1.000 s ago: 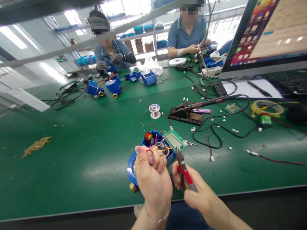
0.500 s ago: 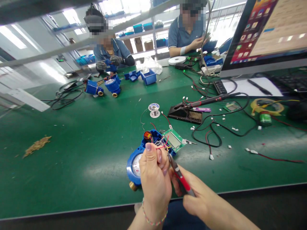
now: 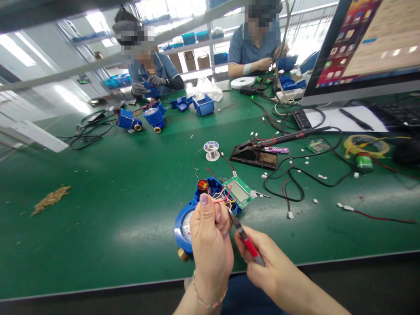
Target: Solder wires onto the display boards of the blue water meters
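Fingers [image 3: 215,215] of the left hand [image 3: 210,245] are pressed together, pinching a small bunch of thin wires [image 3: 220,201]. There are too many, too fine, to count. They run into the open blue meter [image 3: 184,221], which lies on the green surface [image 3: 98,210] just beyond the knuckles. Just right of the pinch, the right hand [image 3: 267,264] is closed round the red handles of one pair of cutters [image 3: 244,236]. Their long axis slants from near right to far left. The tip sits right under the wires, touching or almost touching; I cannot tell which. So the wires lie far and left of the right hand, and the left hand is the nearer one to them. One green circuit board [image 3: 241,191] lies at the meter's right side, tied to it by wires.

Counted left to right: two other meters [image 3: 126,119] at the far left, two blue bins [image 3: 204,106], one solder spool [image 3: 211,150], one black stand [image 3: 252,156] carrying one soldering iron [image 3: 288,137], and one monitor [image 3: 367,48]. Two other people sit at the far edge.
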`<act>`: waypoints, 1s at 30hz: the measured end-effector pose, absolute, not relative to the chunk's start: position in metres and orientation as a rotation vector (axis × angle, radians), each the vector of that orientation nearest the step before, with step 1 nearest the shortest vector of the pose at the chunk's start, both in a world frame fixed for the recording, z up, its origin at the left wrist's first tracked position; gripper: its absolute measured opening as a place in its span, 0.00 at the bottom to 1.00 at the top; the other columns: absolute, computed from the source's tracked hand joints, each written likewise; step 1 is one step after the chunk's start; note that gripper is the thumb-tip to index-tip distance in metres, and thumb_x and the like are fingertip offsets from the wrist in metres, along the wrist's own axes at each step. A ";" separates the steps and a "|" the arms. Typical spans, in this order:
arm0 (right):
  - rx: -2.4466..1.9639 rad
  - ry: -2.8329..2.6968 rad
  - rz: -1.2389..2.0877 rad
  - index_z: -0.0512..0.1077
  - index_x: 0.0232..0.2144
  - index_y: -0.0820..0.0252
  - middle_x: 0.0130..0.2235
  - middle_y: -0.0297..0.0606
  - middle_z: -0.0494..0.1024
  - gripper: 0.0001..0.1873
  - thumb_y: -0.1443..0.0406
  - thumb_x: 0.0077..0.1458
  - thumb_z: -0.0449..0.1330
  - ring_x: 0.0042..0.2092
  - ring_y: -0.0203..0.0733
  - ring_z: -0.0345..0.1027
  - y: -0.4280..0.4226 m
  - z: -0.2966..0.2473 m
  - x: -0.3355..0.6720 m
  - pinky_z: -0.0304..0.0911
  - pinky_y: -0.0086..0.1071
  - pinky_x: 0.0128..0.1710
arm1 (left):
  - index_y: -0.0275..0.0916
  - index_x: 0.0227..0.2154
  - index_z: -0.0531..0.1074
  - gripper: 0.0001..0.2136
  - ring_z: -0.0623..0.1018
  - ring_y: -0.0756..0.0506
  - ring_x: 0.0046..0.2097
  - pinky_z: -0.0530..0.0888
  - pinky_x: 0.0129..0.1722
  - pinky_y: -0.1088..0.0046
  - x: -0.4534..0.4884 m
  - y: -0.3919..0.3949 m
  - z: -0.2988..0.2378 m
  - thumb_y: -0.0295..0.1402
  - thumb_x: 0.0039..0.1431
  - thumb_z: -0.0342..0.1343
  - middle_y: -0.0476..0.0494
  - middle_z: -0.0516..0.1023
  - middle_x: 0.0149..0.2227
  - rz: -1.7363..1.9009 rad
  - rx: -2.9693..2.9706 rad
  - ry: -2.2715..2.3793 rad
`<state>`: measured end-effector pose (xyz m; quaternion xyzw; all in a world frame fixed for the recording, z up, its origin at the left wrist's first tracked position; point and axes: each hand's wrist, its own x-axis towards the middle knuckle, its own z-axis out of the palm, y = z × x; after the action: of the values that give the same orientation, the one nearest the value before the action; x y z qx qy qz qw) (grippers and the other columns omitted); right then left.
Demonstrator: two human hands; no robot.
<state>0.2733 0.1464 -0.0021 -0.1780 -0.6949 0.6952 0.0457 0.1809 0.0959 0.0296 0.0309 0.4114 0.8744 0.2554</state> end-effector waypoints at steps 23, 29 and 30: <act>-0.507 -1.119 2.284 0.59 0.32 0.55 0.30 0.33 0.55 0.10 0.62 0.48 0.56 0.31 0.38 0.49 0.150 -0.015 0.283 0.52 0.31 0.30 | 0.38 0.17 0.55 0.19 0.49 0.56 0.16 0.53 0.15 0.81 0.182 0.104 0.026 0.39 0.61 0.49 0.57 0.49 0.15 2.608 -0.079 0.890; -0.580 -1.434 2.470 0.62 0.38 0.56 0.33 0.33 0.59 0.25 0.50 0.43 0.64 0.33 0.37 0.53 0.160 -0.020 0.306 0.53 0.30 0.32 | 0.37 0.17 0.56 0.19 0.51 0.56 0.16 0.54 0.16 0.80 0.184 0.106 0.028 0.39 0.60 0.51 0.57 0.51 0.14 2.564 -0.052 0.954; -0.581 -1.499 2.523 0.63 0.40 0.56 0.33 0.34 0.60 0.28 0.48 0.41 0.64 0.34 0.38 0.54 0.159 -0.018 0.307 0.53 0.30 0.32 | 0.37 0.17 0.56 0.19 0.52 0.56 0.16 0.54 0.15 0.80 0.185 0.106 0.028 0.39 0.59 0.51 0.57 0.52 0.14 2.548 -0.048 0.972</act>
<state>0.3075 0.1592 -0.0180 -0.1935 -0.4998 0.8409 0.0749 0.1854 0.1058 0.0282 -0.0174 0.3488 0.9142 0.2056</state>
